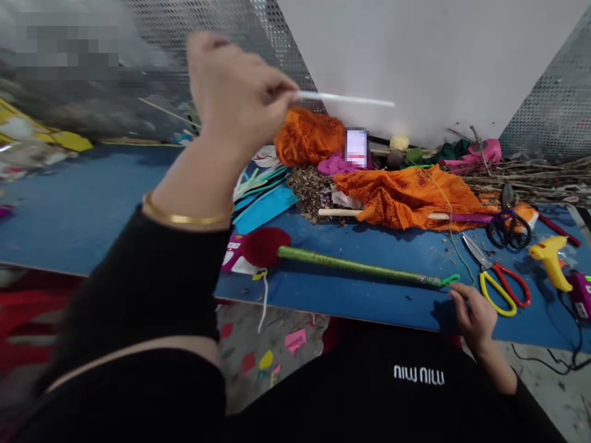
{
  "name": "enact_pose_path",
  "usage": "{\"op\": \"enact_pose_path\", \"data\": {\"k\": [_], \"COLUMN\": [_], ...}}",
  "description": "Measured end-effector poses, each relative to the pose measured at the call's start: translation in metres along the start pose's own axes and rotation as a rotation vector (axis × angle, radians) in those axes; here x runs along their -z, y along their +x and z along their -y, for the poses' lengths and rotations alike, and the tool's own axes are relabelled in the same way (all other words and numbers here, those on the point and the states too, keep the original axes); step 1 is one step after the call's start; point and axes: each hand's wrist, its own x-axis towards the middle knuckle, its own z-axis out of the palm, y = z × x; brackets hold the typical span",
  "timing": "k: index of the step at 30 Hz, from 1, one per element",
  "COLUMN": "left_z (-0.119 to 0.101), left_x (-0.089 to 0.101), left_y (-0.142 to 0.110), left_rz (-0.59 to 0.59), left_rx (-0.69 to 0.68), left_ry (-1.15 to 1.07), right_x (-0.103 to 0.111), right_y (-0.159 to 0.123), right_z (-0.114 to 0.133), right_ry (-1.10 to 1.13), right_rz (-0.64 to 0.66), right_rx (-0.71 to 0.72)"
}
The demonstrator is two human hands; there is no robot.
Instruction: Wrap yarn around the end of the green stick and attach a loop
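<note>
My left hand (240, 92) is raised high above the table, its fingers closed around a thin white stick (351, 99) that points right; motion blur hides its exact kind. Below lies a green-wrapped rod (351, 264) with a dark red, fuzzy round head (265, 247) at its left end. A small bright green loop (451, 279) sticks out of the rod's right end. There my right hand (475, 314) is closed in a pinch at the loop, close to the table's front edge. Scissors (496, 280) with one yellow and one red handle lie just right of it.
A yellow glue gun (551, 261) and black-handled scissors (508, 227) lie at the right. Orange cloth (401, 194), a phone (356, 147), twigs (545, 175) and blue strips (263, 206) line the back of the blue table (92, 203). Paper scraps (295, 339) litter the floor.
</note>
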Motion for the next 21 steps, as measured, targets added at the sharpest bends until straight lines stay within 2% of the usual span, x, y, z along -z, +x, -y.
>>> {"op": "enact_pose_path", "data": {"k": [2,5,7,11,13,15,17,19,21], "left_z": [-0.023,-0.065,-0.094,-0.147,-0.163,-0.171,-0.171,-0.169,-0.166], "left_x": [0.001,-0.01,-0.024,-0.059,-0.077,-0.094,-0.109,-0.122,-0.134], "left_y": [-0.045,-0.099,-0.124,-0.156,-0.167,-0.176,-0.184,-0.193,-0.202], "left_rz": [-0.157,-0.031,0.073,0.329,0.378,0.331,0.316,0.387,0.509], "left_rx": [-0.021,-0.159,-0.227,-0.31,-0.341,-0.264,-0.123,-0.054,-0.058], "left_ry": [0.102,-0.049,-0.164,-0.406,-0.52,-0.632,-0.681,-0.703,-0.734], "right_x": [0.004,0.017,0.026,0.037,0.04,0.05,0.067,0.089,0.107], "right_y": [0.0,0.008,0.019,0.036,0.035,0.031,0.031,0.038,0.048], "right_z": [0.005,0.022,0.039,0.067,0.067,0.053,0.026,-0.007,-0.037], "right_ry": [-0.032,-0.13,-0.202,-0.274,-0.289,-0.344,-0.491,-0.712,-0.861], "right_rz": [-0.048,-0.152,-0.174,0.038,0.127,0.136,0.089,0.066,0.142], "right_rx": [0.031,0.073,0.124,0.182,0.134,0.012,-0.204,-0.5,-0.727]}}
